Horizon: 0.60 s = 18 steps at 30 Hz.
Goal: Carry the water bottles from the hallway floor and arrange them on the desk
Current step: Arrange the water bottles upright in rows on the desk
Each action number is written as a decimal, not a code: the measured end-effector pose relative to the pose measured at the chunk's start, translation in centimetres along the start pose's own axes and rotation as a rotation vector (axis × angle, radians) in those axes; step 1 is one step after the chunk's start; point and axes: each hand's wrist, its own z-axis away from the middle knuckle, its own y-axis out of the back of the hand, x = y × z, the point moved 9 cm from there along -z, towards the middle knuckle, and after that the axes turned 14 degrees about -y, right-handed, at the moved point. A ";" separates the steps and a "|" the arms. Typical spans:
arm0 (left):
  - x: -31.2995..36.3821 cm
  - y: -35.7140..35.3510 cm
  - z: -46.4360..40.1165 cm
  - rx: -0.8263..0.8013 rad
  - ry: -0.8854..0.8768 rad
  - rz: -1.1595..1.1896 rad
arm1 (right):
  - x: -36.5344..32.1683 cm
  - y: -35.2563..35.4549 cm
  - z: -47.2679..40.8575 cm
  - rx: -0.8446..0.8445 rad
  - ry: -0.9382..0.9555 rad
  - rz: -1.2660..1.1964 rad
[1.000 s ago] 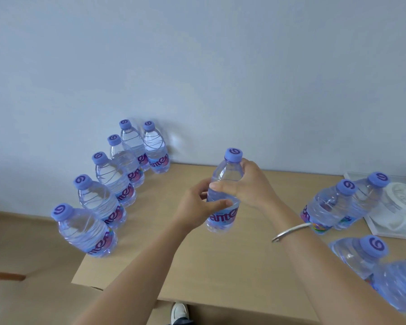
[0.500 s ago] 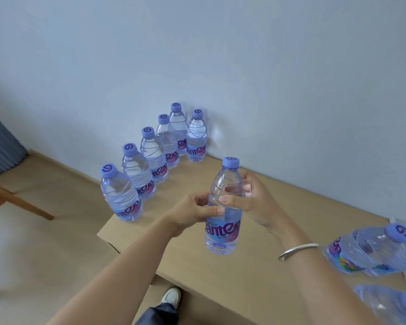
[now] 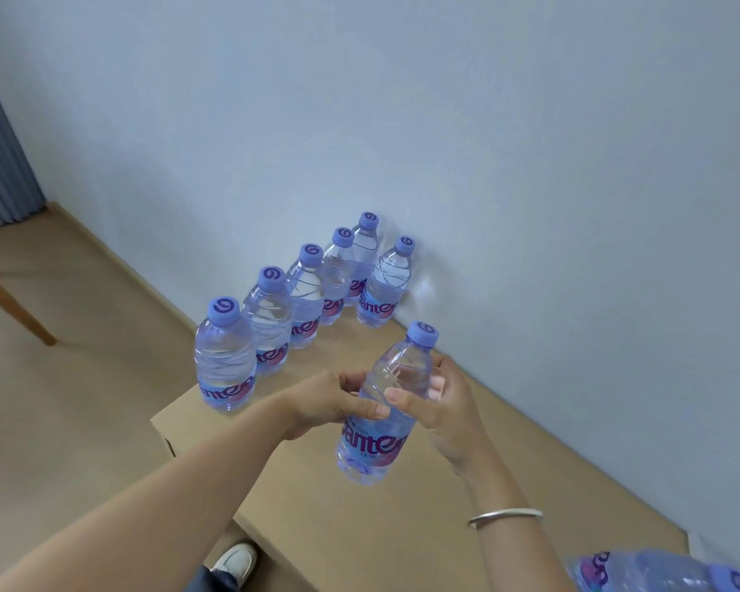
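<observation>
- Holding the bottle [image 3: 381,403] in the air over the desk [image 3: 317,506], you have both hands on it: left hand [image 3: 330,403] curled round the middle from the near side, thumb across the front; right hand [image 3: 441,403] wrapped round the shoulder, fingertips showing through the clear plastic.
- Head view: the bottle tilts, cap [image 3: 422,334] leaning toward the wall [image 3: 530,207], base off the desk and nearer you. It hangs just right of the row of bottles [image 3: 300,301].
- That row runs along the desk's left edge from the near left corner back to the wall; a second column starts at the wall with one bottle [image 3: 385,288] beside the back of the row.
- Judgement: the likely slot is in that second column, in front of the single bottle.
- Bring the base level before you lower it; set down tilted, it may rock into its neighbours.
- Grip low, on the label; the thin upper wall looks apt to dent.
- Keep your left wrist off the nearest caps as you reach in.
- Another bottle [image 3: 658,570] lies at the desk's near right corner; whether it rests flat you cannot tell.
</observation>
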 end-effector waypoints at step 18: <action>1.3 8.0 -2.8 0.200 -0.224 0.131 | -3.5 -4.1 -6.6 0.114 0.074 -0.018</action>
